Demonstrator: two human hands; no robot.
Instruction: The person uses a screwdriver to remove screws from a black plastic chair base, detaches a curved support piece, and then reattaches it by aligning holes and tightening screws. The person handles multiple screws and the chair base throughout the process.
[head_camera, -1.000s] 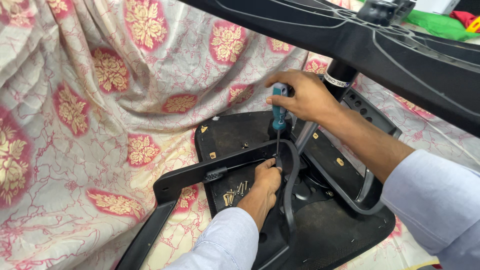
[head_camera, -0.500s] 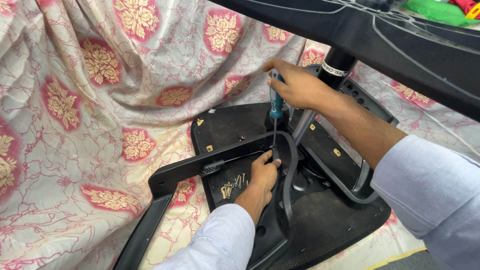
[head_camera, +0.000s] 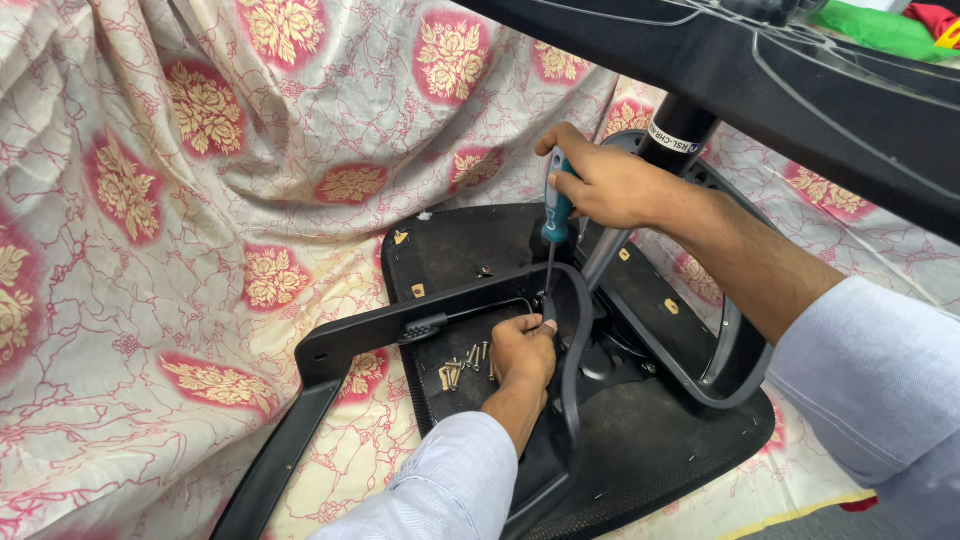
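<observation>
Right hand (head_camera: 610, 185) closed round teal screwdriver (head_camera: 556, 215), tip at armrest (head_camera: 450, 315) bracket. Left hand (head_camera: 523, 350) pinches there, contents unclear. Tilted shaft could slip, jabbing fingers.

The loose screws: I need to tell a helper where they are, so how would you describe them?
Find the upturned black chair seat lying on the pink flowered cloth. On its underside, just left of the left hand and below the black armrest bar, lies a small heap of screws. They are the only loose, brass-coloured bits there; the gold tabs nearby sit fixed in the seat.
</observation>
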